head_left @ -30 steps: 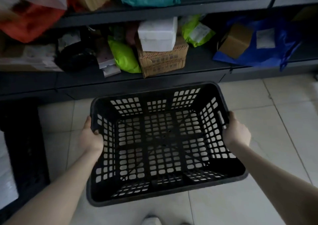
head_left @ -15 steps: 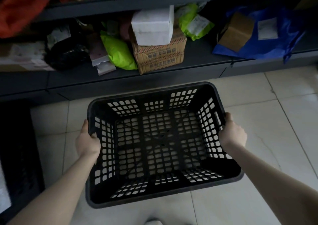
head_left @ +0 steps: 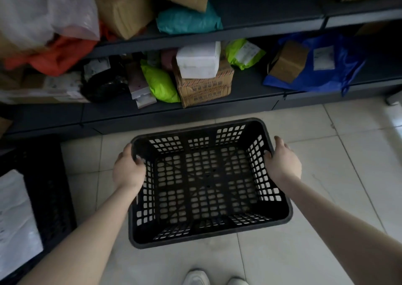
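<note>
You hold one empty black basket (head_left: 206, 240) at lower centre of the frame, above the tiles and in front of the shelf (head_left: 174, 119). Your left hand (head_left: 128, 171) and right hand (head_left: 282, 165) each clasp a side rim. The next move is probably to set it down level, then let go. Also in view: two green bags (head_left: 159, 82), one blue bag (head_left: 315, 71), and one crate (head_left: 50, 186) at lower left.

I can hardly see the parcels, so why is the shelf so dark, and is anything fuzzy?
Head view: the shelf sits in dim shadow, while the floor tiles catch more light; head view: the white bag at top left is smeared with blur, the basket, gripped by the left hand and right hand, looks sharp; head view: the shelf's front edge bows, a wide-lens effect.
</note>
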`<state>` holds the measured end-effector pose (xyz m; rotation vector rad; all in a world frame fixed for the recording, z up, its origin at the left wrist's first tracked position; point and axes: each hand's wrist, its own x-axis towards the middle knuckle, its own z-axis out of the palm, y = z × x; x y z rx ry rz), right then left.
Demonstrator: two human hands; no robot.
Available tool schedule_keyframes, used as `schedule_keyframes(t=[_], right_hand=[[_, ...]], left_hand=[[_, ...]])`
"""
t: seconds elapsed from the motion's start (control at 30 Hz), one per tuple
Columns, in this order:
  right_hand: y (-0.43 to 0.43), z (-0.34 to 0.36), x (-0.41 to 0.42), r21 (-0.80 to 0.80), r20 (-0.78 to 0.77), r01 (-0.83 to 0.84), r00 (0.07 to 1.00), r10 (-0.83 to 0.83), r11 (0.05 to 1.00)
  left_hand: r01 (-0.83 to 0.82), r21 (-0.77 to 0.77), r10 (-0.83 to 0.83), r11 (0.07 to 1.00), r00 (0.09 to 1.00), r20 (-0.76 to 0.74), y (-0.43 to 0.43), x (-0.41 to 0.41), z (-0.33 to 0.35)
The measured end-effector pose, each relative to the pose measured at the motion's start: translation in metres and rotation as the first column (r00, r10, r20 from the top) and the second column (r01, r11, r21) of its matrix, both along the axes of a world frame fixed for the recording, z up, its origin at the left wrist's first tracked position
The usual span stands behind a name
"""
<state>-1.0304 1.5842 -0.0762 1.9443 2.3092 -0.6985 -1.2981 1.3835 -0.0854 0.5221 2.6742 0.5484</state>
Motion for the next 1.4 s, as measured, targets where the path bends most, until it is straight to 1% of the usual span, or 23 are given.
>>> schedule_keyframes(t=[0.1, 0.17, 0.23, 0.3, 0.33, 0.4, 0.47, 0.57, 0.7, 0.8, 0.87, 0.97, 1.03, 1.1, 1.17, 1.23, 1.3, 1.4], right_hand=[[0.000, 0.068, -0.016, 0.009, -0.121, -0.034, 0.992, 0.035, 0.999], [0.000, 0.124, -0.028, 0.023, -0.219, -0.042, 0.975, 0.046, 0.999], [-0.003, 0.187, -0.038, 0.049, -0.309, -0.050, 0.949, 0.063, 0.998], [-0.011, 0.254, -0.047, 0.101, -0.379, -0.087, 0.918, 0.119, 0.991], [-0.018, 0.289, -0.050, 0.142, -0.385, -0.125, 0.907, 0.172, 0.982], [-0.036, 0.356, -0.054, 0.233, -0.345, -0.214, 0.894, 0.286, 0.949], [-0.056, 0.423, -0.056, 0.311, -0.315, -0.290, 0.867, 0.386, 0.905], [-0.079, 0.517, -0.059, 0.419, -0.312, -0.367, 0.801, 0.511, 0.831], [-0.114, 0.625, -0.061, 0.502, -0.342, -0.421, 0.706, 0.620, 0.755], [-0.157, 0.678, -0.057, 0.532, -0.358, -0.464, 0.635, 0.684, 0.709], [-0.193, 0.699, -0.052, 0.545, -0.354, -0.518, 0.570, 0.742, 0.659], [-0.263, 0.718, -0.039, 0.532, -0.335, -0.623, 0.467, 0.818, 0.573], [-0.319, 0.725, -0.031, 0.509, -0.312, -0.706, 0.383, 0.870, 0.493], [-0.380, 0.733, -0.025, 0.504, -0.285, -0.766, 0.288, 0.914, 0.399], [-0.445, 0.739, -0.019, 0.511, -0.276, -0.808, 0.169, 0.946, 0.294], [-0.514, 0.744, -0.009, 0.530, -0.263, -0.829, 0.040, 0.964, 0.179], [-0.585, 0.750, 0.003, 0.545, -0.229, -0.835, -0.071, 0.971, 0.067], [-0.702, 0.756, 0.029, 0.550, -0.190, -0.828, -0.251, 0.949, -0.109]], left_hand=[[0.067, 0.054, -0.067, 0.996, 0.998, 0.012, 0.016, 0.006, 0.068], [0.095, 0.115, -0.097, 0.989, 0.995, 0.010, 0.023, 0.006, 0.123], [0.144, 0.193, -0.142, 0.970, 0.990, -0.027, 0.026, 0.006, 0.184], [0.264, 0.209, -0.247, 0.942, 0.963, -0.105, 0.024, 0.008, 0.252], [0.339, 0.189, -0.315, 0.922, 0.938, -0.143, 0.020, 0.010, 0.288], [0.456, 0.143, -0.421, 0.878, 0.879, -0.222, 0.009, 0.017, 0.359], [0.500, 0.122, -0.451, 0.857, 0.844, -0.292, -0.008, 0.025, 0.429], [0.505, 0.108, -0.436, 0.856, 0.818, -0.376, -0.035, 0.035, 0.524], [0.432, 0.155, -0.330, 0.888, 0.836, -0.438, -0.087, 0.061, 0.629], [0.340, 0.222, -0.196, 0.914, 0.848, -0.492, -0.143, 0.092, 0.677], [0.278, 0.236, -0.118, 0.931, 0.843, -0.525, -0.189, 0.116, 0.699], [0.167, 0.255, -0.014, 0.952, 0.860, -0.510, -0.268, 0.155, 0.720], [0.070, 0.263, 0.068, 0.962, 0.873, -0.483, -0.327, 0.182, 0.726], [-0.057, 0.299, 0.193, 0.953, 0.871, -0.452, -0.392, 0.207, 0.730], [-0.185, 0.332, 0.324, 0.925, 0.841, -0.433, -0.464, 0.233, 0.734], [-0.301, 0.353, 0.439, 0.886, 0.791, -0.427, -0.535, 0.265, 0.736], [-0.416, 0.356, 0.542, 0.837, 0.725, -0.426, -0.604, 0.301, 0.740], [-0.541, 0.360, 0.649, 0.760, 0.604, -0.463, -0.709, 0.366, 0.746]])
